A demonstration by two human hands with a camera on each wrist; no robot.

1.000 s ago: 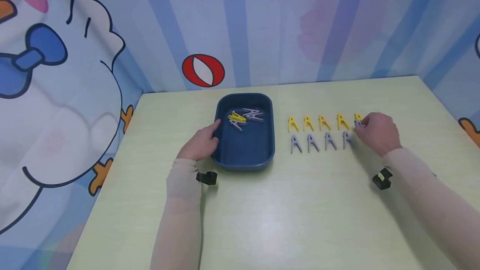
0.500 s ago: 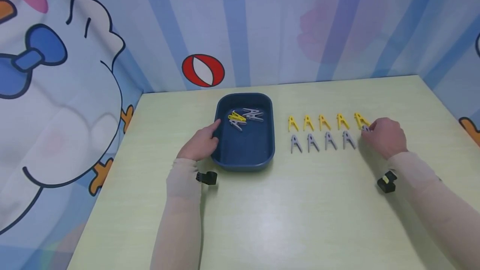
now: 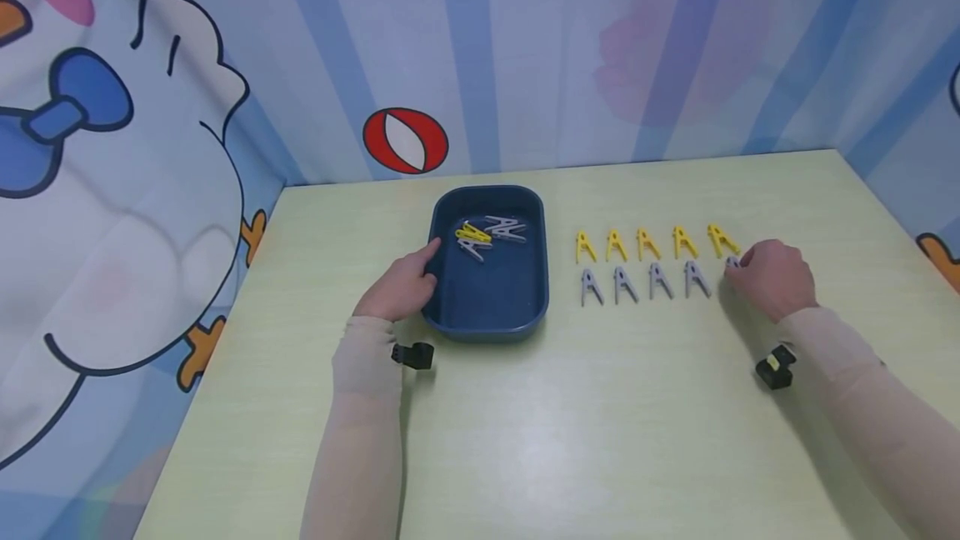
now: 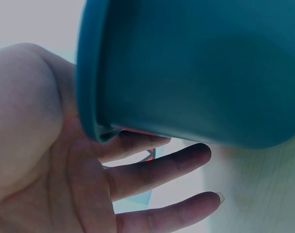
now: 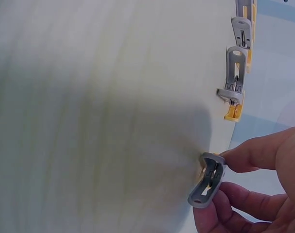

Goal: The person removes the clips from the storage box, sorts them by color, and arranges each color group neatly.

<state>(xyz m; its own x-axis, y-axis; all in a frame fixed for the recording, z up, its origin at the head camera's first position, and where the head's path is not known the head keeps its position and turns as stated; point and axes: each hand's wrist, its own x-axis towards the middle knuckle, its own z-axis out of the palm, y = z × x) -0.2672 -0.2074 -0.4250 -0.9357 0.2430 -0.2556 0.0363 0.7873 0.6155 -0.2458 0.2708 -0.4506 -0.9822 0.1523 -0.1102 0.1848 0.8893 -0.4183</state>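
Table (image 3: 600,440) bare near edge | right hand (image 3: 772,277) pinches grey clip (image 5: 208,180)

Snug beige sleeves (image 3: 360,407) cover both forearms to the wrists; a small black camera block (image 3: 776,367), yellow-marked, sits at lower right, another (image 3: 413,355) at centre-left.

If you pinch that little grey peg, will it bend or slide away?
Probably stiff: the grey peg keeps its shape in the right hand. It looks like light plastic, so it may skid on the smooth table if pushed.
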